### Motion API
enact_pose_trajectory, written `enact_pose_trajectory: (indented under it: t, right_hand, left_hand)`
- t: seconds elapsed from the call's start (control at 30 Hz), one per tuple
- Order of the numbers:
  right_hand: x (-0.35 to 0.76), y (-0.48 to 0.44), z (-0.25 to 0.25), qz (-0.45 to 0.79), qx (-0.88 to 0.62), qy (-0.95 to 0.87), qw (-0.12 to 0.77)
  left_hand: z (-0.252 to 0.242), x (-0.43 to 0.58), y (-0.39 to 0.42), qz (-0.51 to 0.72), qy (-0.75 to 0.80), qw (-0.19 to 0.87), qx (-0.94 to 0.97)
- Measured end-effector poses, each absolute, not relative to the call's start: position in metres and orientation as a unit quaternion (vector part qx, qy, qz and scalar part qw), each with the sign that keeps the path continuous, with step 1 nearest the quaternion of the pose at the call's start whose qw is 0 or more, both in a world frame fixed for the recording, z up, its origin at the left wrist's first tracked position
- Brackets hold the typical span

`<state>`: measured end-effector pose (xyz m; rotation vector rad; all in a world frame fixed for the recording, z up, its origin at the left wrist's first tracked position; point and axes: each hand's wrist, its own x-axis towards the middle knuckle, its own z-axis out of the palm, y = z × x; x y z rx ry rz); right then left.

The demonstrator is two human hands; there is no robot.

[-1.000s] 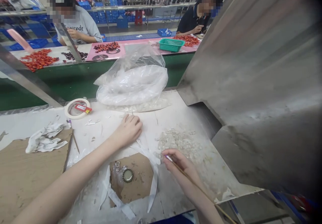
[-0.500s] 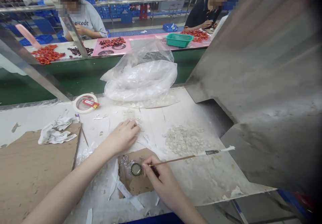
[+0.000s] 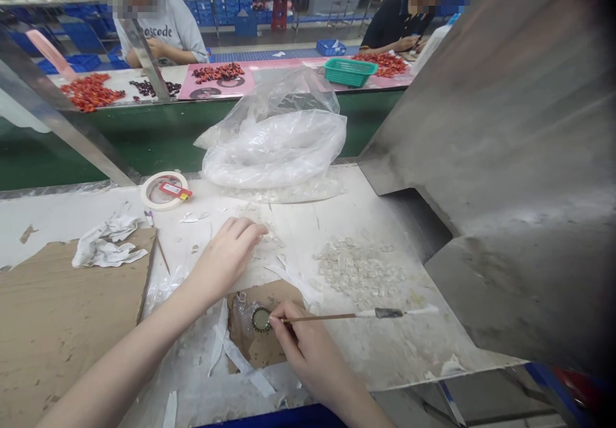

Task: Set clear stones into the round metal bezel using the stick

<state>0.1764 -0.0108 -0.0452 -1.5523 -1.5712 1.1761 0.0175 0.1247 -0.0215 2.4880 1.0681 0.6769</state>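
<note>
My right hand grips a thin brown stick with a dark and white end, its near tip at a metal bottle cap. The cap lies on a bare brown patch of the white work surface. My left hand rests palm down on the white surface just above that patch, fingers pointing right towards small clear bits. A heap of small clear plastic pieces lies to the right of both hands.
A clear plastic bag stands at the back of the bench, with a tape roll and crumpled white paper to the left. A large grey metal chute fills the right. Two people sit across a green conveyor with red parts.
My right hand has drawn back from the clear pieces to the bottle cap and turned the stick so its long end points right. My left hand barely shifted.
</note>
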Motion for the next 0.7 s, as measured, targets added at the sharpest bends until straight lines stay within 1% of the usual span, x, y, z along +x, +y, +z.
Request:
enact_pose_trajectory:
  t: [0.13,0.27,0.43,0.5,0.6,0.7]
  right_hand:
    - [0.177,-0.011,-0.046,0.453,-0.580,-0.599,0.316]
    - [0.177,-0.011,-0.050,0.472,-0.575,-0.567,0.355]
    - [0.173,-0.012,-0.048,0.490,-0.557,-0.496,0.452]
    - [0.170,-0.015,-0.040,0.501,-0.527,-0.450,0.519]
    - [0.165,-0.022,-0.021,0.554,-0.438,-0.356,0.611]
    - [0.159,-0.031,-0.004,0.608,-0.378,-0.304,0.629]
  left_hand:
    - [-0.012,-0.001,0.107,0.345,0.411,0.288,0.793]
    - [-0.014,-0.014,0.084,0.420,0.473,0.389,0.669]
    - [-0.020,-0.013,0.043,0.501,0.492,0.467,0.538]
    - [-0.018,-0.009,0.024,0.514,0.479,0.492,0.515]
    - [-0.012,0.001,0.001,0.531,0.454,0.533,0.477]
    - [-0.002,0.013,-0.015,0.550,0.437,0.572,0.424]
